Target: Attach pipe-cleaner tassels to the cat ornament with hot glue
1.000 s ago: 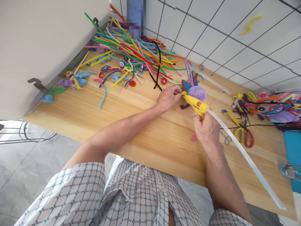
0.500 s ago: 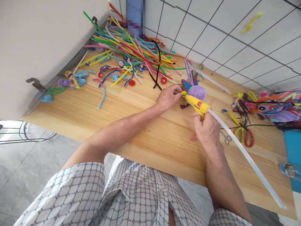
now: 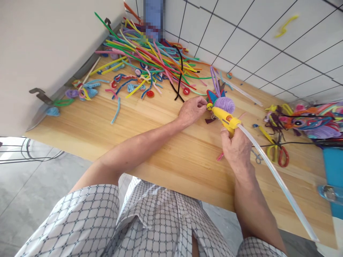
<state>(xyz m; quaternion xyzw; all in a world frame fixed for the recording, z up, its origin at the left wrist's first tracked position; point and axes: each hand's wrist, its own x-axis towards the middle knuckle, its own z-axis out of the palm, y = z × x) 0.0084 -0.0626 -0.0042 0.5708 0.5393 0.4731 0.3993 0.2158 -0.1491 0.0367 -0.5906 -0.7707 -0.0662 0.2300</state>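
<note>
glue gun [image 3: 226,119] holds a clear glue stick [image 3: 278,178]

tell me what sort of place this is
Probably a craft workspace, though whether at home or in a workshop is unclear: coloured pipe cleaners are heaped on a wooden table, and the right hand holds a yellow glue gun.

Bright, diffuse light is washing over the table [image 3: 160,153]; the clear glue stick [image 3: 278,179] is glinting, wide-angle distortion is stretching the edges, and coarse pixelation is masking one patch [image 3: 153,19].
</note>
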